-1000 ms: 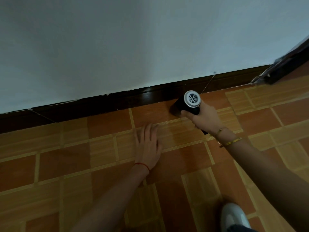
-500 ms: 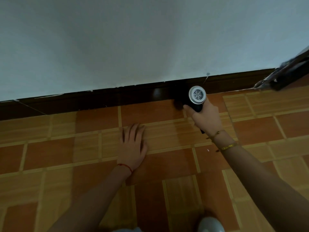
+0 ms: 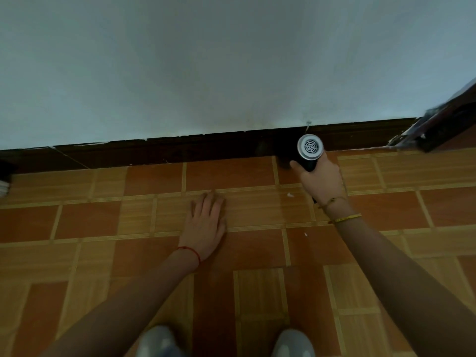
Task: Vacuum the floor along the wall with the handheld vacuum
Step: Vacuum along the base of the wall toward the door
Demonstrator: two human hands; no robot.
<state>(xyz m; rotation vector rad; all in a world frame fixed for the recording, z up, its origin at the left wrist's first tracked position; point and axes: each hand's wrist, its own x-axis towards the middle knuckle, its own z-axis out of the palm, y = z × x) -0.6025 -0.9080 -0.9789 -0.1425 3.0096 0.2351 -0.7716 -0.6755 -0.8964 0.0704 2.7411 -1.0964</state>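
My right hand (image 3: 322,180) grips a black handheld vacuum (image 3: 309,152) whose round silver vent faces me. Its dark nozzle end is down on the floor right against the dark brown baseboard (image 3: 180,152) under the pale wall (image 3: 206,68). My left hand (image 3: 207,224) lies flat, palm down with fingers together, on the orange and wood-pattern tiled floor (image 3: 103,228), to the left of the vacuum and a little nearer me. Two small white specks (image 3: 289,194) lie on the tiles between my hands.
A dark door frame or furniture edge (image 3: 443,127) juts in at the right end of the baseboard. A dark and white object (image 3: 3,181) sits at the far left by the wall. My two light shoes (image 3: 293,342) show at the bottom edge.
The view has levelled and swung left; both shoes now show. The vacuum has gone from the tile to right against the baseboard, and my left hand stays flat on the floor.
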